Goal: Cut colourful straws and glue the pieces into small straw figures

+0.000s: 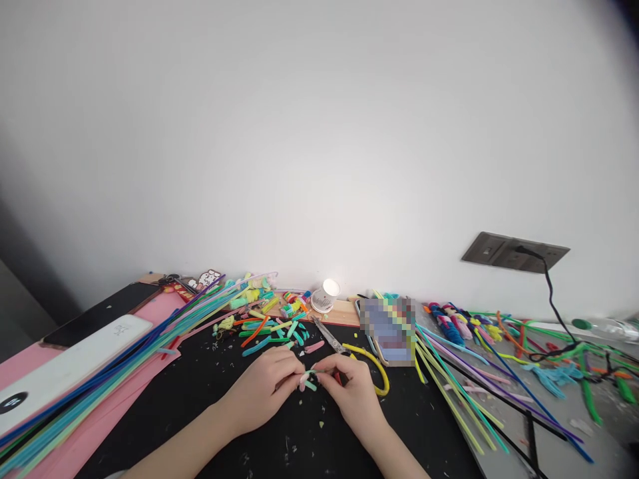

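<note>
Above the black mat (210, 406), my left hand (269, 382) and my right hand (349, 386) meet, thumbs and forefingers pinched. Between their fingertips is a short pale green pipe cleaner piece (310, 384) with some pink at its left end. Its exact shape is partly covered by the fingers. Just beyond my right hand lie scissors (367, 359) with a yellow handle, blades pointing away to the left. A short pink piece (314, 347) rests beyond the fingertips. Past my left hand is a pile of cut pipe cleaner pieces (279, 327), mostly green and turquoise.
Long pipe cleaners (150, 339) lie across pink sheets (134, 392) and a white box (74, 372) at left. A paper cup (327, 294) stands by the wall. On the right are a blurred phone (388, 331), more pipe cleaners (469, 392), a bottle (606, 328) and a cable (552, 293).
</note>
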Action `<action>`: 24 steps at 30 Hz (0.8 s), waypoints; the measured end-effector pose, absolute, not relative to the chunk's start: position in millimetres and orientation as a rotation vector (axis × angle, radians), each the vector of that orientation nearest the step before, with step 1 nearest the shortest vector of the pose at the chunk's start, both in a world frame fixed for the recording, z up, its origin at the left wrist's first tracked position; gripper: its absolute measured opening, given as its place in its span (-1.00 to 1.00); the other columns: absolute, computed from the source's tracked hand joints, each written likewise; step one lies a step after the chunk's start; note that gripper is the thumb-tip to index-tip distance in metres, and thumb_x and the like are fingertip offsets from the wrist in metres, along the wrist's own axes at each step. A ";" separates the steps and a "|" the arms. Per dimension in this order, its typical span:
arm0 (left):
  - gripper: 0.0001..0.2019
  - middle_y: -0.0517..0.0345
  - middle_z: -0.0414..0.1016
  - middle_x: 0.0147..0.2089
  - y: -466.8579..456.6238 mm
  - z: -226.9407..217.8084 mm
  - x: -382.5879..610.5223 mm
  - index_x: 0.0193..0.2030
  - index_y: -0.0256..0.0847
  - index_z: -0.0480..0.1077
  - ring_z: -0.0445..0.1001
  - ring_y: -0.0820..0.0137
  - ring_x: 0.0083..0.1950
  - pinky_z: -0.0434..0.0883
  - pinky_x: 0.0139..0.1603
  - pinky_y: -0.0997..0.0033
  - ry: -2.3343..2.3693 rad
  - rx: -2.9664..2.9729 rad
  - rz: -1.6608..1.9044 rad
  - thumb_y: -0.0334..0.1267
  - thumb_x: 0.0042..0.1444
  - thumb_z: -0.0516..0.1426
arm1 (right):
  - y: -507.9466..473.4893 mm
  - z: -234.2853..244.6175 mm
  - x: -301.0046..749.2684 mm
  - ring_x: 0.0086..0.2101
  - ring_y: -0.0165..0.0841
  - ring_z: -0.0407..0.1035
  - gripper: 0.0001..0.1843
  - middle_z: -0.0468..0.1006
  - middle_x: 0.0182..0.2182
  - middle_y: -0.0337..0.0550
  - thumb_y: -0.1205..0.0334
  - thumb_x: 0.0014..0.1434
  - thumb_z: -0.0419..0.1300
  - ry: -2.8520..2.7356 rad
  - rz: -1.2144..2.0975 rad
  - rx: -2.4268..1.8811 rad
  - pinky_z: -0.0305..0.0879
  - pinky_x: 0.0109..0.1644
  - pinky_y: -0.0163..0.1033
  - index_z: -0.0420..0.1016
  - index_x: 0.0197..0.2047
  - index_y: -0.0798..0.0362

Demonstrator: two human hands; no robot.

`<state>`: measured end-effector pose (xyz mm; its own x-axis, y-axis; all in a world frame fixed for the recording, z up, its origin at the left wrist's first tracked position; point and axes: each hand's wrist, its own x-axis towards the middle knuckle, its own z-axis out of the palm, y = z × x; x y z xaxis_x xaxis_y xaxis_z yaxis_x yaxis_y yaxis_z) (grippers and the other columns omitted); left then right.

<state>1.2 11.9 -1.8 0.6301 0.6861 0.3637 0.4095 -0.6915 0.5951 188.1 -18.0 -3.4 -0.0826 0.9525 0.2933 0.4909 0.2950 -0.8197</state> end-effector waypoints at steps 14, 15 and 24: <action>-0.71 0.24 0.24 -0.50 10.7 5.4 3.6 -0.54 -0.23 0.19 0.25 0.44 -0.37 0.22 -0.33 0.49 0.898 2.205 0.805 -0.31 0.22 -0.05 | -21.1 -1.9 190.5 -0.54 -0.50 0.22 -0.84 0.38 -0.58 -0.34 0.42 0.08 0.14 -1.911 0.498 -1.295 0.08 -0.44 -0.42 0.36 -0.52 0.07; -0.71 0.25 0.23 -0.51 11.5 3.8 3.6 -0.55 -0.23 0.19 0.25 0.44 -0.37 0.21 -0.34 0.49 0.901 2.197 0.802 -0.31 0.22 -0.04 | -21.8 -1.3 190.7 -0.54 -0.50 0.22 -0.83 0.37 -0.58 -0.34 0.43 0.09 0.14 -1.930 0.504 -1.275 0.08 -0.44 -0.42 0.34 -0.52 0.07; -0.71 0.23 0.30 -0.50 12.8 11.8 1.1 -0.55 -0.23 0.28 0.29 0.42 -0.34 0.26 -0.30 0.48 0.930 2.134 0.814 -0.27 0.19 -0.01 | -25.6 4.6 190.9 -0.53 -0.47 0.26 -0.84 0.41 -0.56 -0.30 0.40 0.12 0.11 -1.928 0.555 -1.262 0.11 -0.43 -0.41 0.40 -0.48 0.06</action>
<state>1.1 12.8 11.8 0.5528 0.7874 0.2727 0.3749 -0.5272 0.7626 190.9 -25.6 4.6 -0.2301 0.9070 0.3527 0.5806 0.4188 -0.6982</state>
